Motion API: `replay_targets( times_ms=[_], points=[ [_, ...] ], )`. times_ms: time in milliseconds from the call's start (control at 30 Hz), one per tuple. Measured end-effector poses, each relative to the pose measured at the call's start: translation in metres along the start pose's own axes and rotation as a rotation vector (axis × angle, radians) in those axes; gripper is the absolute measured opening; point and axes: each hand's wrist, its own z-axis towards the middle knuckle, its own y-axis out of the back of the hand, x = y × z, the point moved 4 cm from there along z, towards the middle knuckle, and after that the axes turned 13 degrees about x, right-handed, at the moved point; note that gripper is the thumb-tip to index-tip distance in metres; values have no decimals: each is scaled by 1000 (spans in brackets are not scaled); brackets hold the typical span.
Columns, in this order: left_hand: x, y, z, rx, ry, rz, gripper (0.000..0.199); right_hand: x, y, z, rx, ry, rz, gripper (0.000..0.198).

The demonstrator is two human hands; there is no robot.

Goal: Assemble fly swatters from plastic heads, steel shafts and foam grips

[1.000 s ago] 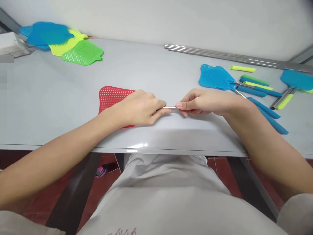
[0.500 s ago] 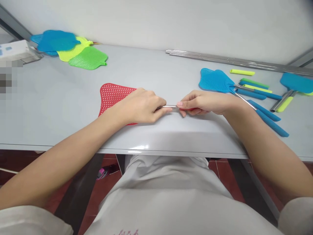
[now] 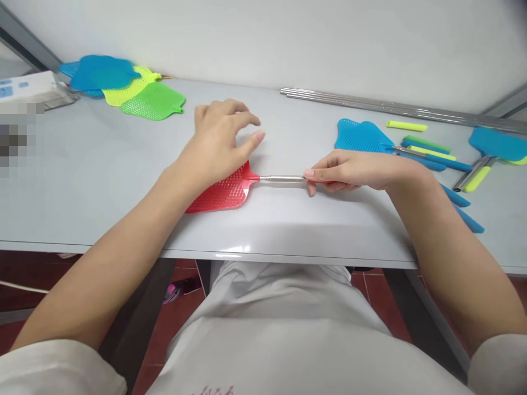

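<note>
A red fly swatter [image 3: 230, 189] with a perforated head and a short metal rod lies across the table in front of me. My right hand [image 3: 343, 171] is closed around its handle end, thumb on the rod; a bit of red shows beneath the fingers. Over the swatter's head hovers my left hand [image 3: 224, 140], fingers apart and holding nothing. It hides part of the red head. Beyond my right hand lies a blue fly swatter [image 3: 362, 136] with a metal rod, partly covered by the hand.
Blue, yellow and green swatter heads [image 3: 153, 101] are piled at the back left, beside a white box [image 3: 28, 90]. Long metal tubes [image 3: 382, 103] lie along the wall. Loose handle sleeves [image 3: 407, 126] and another blue swatter head [image 3: 498, 144] are at the right.
My left hand has let go of the metal rod and lifted up and left, its fingers spreading. My right hand keeps hold of the swatter's handle end.
</note>
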Motion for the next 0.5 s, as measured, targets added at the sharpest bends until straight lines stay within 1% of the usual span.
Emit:
replay_targets(
  times_ms=[33, 100, 200, 267, 367, 433, 500],
  points=[
    [6, 0, 0, 6, 38, -37, 41, 0, 2, -1, -20, -1, 2, 47],
    [19, 0, 0, -27, 119, -158, 42, -1, 6, -3, -68, 1, 7, 47],
    [32, 1, -1, -113, 258, -314, 39, -3, 11, -6, -124, 14, 8, 45],
    [36, 3, -1, -167, 320, -363, 40, -5, 13, -6, -146, 25, 13, 44],
    [42, 9, -4, -238, 400, -376, 42, -10, 17, -7, -190, 44, 26, 43],
    [45, 13, -7, -291, 400, -434, 40, -13, 21, -9, -230, 67, 27, 43],
    [47, 13, -7, -293, 346, -603, 36, -15, 24, -10, -267, 85, 22, 44]
  ],
)
